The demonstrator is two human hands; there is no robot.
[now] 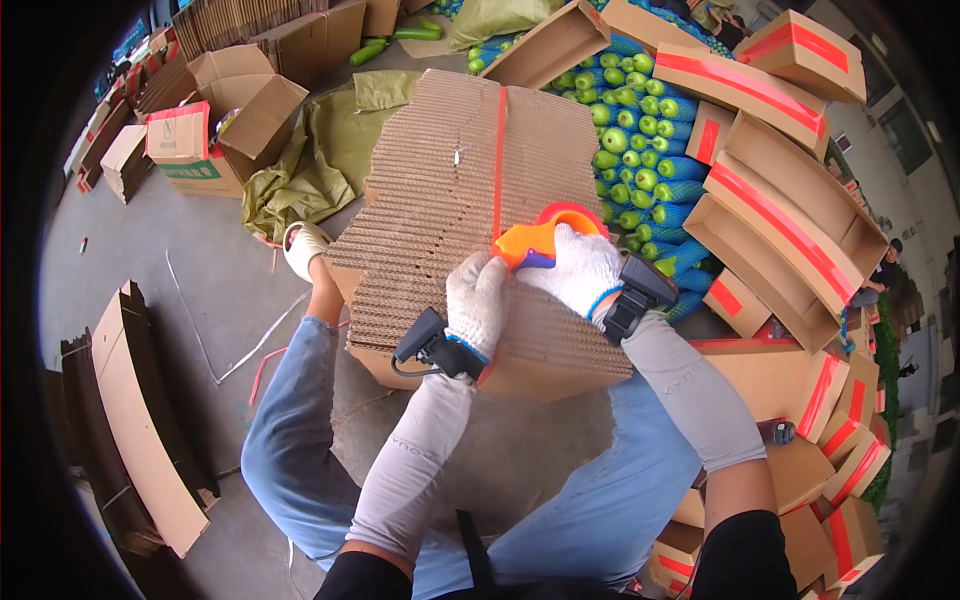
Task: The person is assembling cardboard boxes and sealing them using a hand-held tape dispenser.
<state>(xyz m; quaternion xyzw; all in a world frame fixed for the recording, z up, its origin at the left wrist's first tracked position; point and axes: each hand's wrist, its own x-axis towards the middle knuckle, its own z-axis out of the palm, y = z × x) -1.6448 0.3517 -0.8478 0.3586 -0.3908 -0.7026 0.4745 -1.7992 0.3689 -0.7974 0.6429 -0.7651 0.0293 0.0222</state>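
A stack of flattened corrugated cardboard boxes (pixel 440 180) stands between my legs, its ribbed edges facing up. A strip of red tape (pixel 500 150) runs across its top from the far edge toward my hands. My right hand (pixel 580 265), in a white knit glove, grips an orange tape dispenser (pixel 525 243) with a purple part and a red roll. Close against the dispenser's front, my left hand (pixel 475 300), also gloved, is closed over the line of the tape. What its fingertips pinch, if anything, is hidden. Both wrists carry black strapped devices.
Green, round-ended vegetables in blue net sleeves (pixel 640 150) are piled beyond the stack at right. Open cartons with red tape (pixel 780 220) crowd the right side. An opened carton (pixel 200 150) and olive sacking (pixel 335 140) lie far left; folded cardboard (pixel 140 400) lies nearer left.
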